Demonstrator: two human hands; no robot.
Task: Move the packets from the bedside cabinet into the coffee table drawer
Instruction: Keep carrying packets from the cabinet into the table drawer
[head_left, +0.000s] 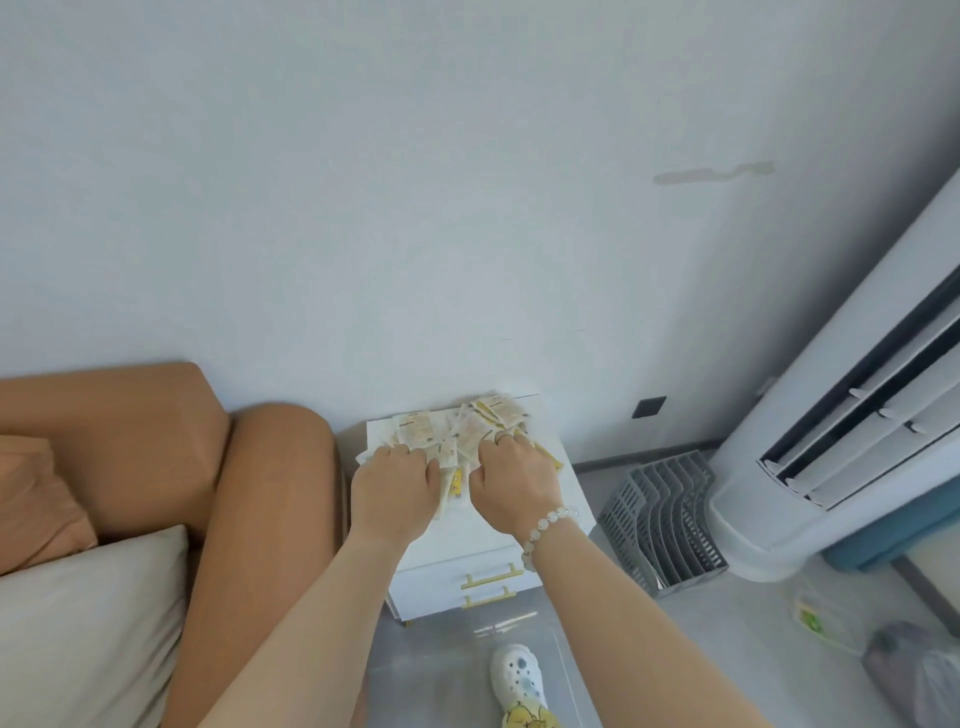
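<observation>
A loose heap of several pale yellow-and-white packets (470, 426) lies on top of the white bedside cabinet (569, 486), against the wall. My left hand (392, 488) is at the heap's left side, fingers curled round packets. My right hand (514, 480), with a bead bracelet at the wrist, is at the heap's right side, fingers curled into the packets too. The fingertips of both hands are hidden among the packets. The coffee table and its drawer are out of view.
A tan sofa arm (270, 499) and a beige cushion (88, 623) sit left of the cabinet. To its right, a grey file rack (665, 519) stands on the floor, then a tall white air conditioner (841, 441). The cabinet's two drawers with gold handles (493, 577) are closed.
</observation>
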